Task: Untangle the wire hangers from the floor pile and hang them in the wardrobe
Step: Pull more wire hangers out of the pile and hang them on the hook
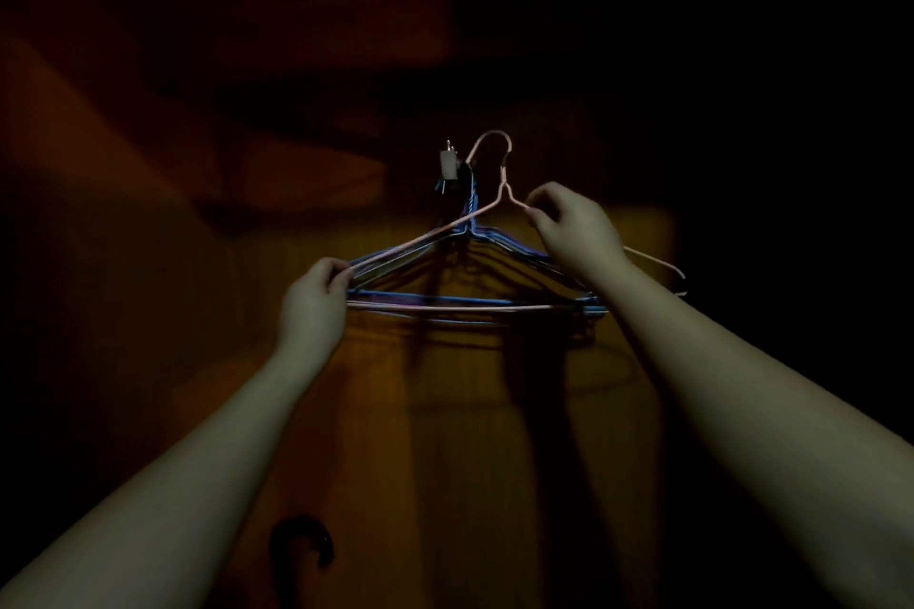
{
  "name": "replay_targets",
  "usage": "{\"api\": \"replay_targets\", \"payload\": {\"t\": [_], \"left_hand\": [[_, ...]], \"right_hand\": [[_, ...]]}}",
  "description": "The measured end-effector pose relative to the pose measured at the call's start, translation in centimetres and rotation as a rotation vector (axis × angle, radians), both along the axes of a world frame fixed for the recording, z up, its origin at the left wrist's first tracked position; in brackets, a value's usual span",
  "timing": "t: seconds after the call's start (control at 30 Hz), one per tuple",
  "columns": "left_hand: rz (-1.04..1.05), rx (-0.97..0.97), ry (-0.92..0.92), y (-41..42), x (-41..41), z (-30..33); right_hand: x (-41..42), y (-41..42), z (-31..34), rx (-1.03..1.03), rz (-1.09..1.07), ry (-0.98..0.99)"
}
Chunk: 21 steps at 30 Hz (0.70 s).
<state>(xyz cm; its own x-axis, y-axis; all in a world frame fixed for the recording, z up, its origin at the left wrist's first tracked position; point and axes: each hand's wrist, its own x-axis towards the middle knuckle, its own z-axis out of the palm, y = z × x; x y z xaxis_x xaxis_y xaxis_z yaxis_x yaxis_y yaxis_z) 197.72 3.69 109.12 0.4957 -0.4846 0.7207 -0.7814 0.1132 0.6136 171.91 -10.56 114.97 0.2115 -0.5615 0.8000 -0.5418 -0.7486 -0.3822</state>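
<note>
I hold a pink wire hanger (435, 308) up inside the dim wardrobe. My left hand (316, 297) pinches its left corner. My right hand (576, 225) grips its right shoulder just below the neck. Its hook (494, 139) points up beside a small metal fitting (449, 164). Several blue wire hangers (494, 245) hang from that fitting, right behind the pink one. Whether the pink hook rests on the fitting is too dark to tell.
The wooden back panel of the wardrobe (494, 435) glows orange behind the hangers, with their shadows on it. A dark curved handle (301, 542) shows low in the view. Everything else is nearly black.
</note>
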Motion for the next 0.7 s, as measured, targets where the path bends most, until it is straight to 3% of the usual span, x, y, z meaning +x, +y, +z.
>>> {"api": "replay_targets", "payload": {"t": [0.33, 0.7], "left_hand": [[0.136, -0.040, 0.061, -2.3, 3.1, -1.4], [0.212, -0.042, -0.005, -3.6, 4.8, -3.7]], "right_hand": [[3.3, -2.2, 0.6, -0.027, 0.114, 0.033], [4.6, -2.9, -2.0, -0.101, 0.104, 0.058]]}}
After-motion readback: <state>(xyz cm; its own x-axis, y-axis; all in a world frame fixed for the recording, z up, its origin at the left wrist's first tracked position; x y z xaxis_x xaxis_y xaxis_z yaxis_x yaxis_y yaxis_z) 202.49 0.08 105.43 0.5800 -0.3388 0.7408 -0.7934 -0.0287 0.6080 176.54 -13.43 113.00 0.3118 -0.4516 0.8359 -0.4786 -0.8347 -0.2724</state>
